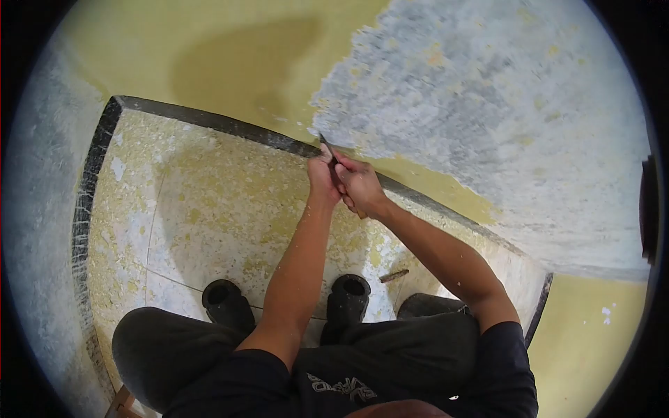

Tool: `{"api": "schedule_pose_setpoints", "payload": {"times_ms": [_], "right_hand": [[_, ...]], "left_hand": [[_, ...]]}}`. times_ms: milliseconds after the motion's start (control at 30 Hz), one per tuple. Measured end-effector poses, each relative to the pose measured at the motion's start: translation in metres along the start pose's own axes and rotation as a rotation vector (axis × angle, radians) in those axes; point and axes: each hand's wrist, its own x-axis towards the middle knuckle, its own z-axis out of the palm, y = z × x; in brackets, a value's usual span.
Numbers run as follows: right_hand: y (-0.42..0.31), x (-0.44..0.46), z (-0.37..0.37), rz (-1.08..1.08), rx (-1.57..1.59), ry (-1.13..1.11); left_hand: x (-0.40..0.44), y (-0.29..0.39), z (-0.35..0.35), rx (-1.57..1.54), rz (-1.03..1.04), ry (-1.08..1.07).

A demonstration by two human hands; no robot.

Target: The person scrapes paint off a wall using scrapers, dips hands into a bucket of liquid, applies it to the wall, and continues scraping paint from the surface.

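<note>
Both hands meet on a scraper (pixel 325 142), its dark, narrow blade reaching up to the lower edge of the scraped patch on the yellow wall (pixel 244 70). My right hand (pixel 360 182) is closed around the handle, and a bit of wood-coloured handle end shows below the fingers. Pressed against it from the other side, my left hand (pixel 321 175) grips near the blade, with a finger or thumb stretched along it. Part of the tool is hidden by the fingers. Above and to the right, the bare grey-white plaster (pixel 453 90) has yellow paint specks left on it.
A dark skirting strip (pixel 223 125) runs along the foot of the wall. Paint flakes cover the tiled floor (pixel 202 237). A small brown stick-like piece (pixel 394 276) lies near my dark footwear (pixel 348 296). Grey wall (pixel 42 188) stands at the left.
</note>
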Motion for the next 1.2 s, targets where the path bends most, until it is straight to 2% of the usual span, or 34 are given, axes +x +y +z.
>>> {"api": "schedule_pose_setpoints", "payload": {"times_ms": [67,133,233,267,333,367,433,467,500,600,633,700,767,800,867,967,1200], "right_hand": [[-0.02,0.007,0.002,0.029,-0.048,-0.009],[-0.04,0.013,0.011,-0.079,-0.167,-0.146],[-0.042,0.018,0.015,-0.127,-0.294,-0.145],[-0.04,0.011,0.01,-0.082,-0.277,-0.159],[-0.028,0.003,-0.01,-0.097,-0.315,-0.142],[-0.017,-0.004,-0.022,-0.078,-0.355,-0.128],[-0.002,-0.031,-0.053,-0.092,-0.279,-0.074],[-0.007,-0.05,-0.069,0.003,-0.144,-0.112],[-0.018,-0.067,-0.079,0.096,-0.008,-0.148],[-0.042,-0.095,-0.085,0.159,0.137,-0.179],[-0.036,-0.094,-0.084,0.171,0.14,-0.185],[-0.027,-0.084,-0.079,0.116,0.197,-0.219],[-0.025,-0.081,-0.075,0.081,0.111,-0.207],[-0.029,-0.083,-0.073,0.072,-0.013,-0.15],[-0.033,-0.085,-0.071,0.073,-0.149,-0.102],[-0.036,-0.083,-0.07,-0.004,-0.271,-0.033],[-0.024,-0.066,-0.063,0.049,-0.247,-0.024]], "left_hand": [[0.005,0.011,0.005,-0.042,0.043,0.055],[0.016,0.03,-0.003,-0.172,0.006,0.013],[0.007,0.039,-0.004,-0.124,0.054,-0.008],[0.007,0.042,-0.015,-0.146,-0.087,-0.283],[-0.001,0.01,0.002,-0.04,-0.028,0.063],[-0.015,-0.006,0.012,-0.007,-0.068,0.009],[-0.035,-0.033,0.024,-0.016,-0.224,-0.153],[-0.042,-0.046,0.028,-0.059,-0.333,-0.263],[-0.046,-0.062,0.039,-0.107,-0.346,-0.241],[-0.055,-0.06,0.06,-0.173,-0.366,-0.252],[-0.061,-0.059,0.062,-0.179,-0.388,-0.298],[-0.059,-0.059,0.048,-0.186,-0.38,-0.251],[-0.052,-0.047,0.026,0.125,-0.328,-0.479],[-0.05,-0.049,0.022,0.121,-0.315,-0.475],[-0.077,-0.038,0.044,0.042,-0.223,-0.259],[-0.084,-0.032,0.053,0.159,-0.121,-0.298],[-0.081,-0.035,0.04,0.037,-0.176,-0.27]]}}
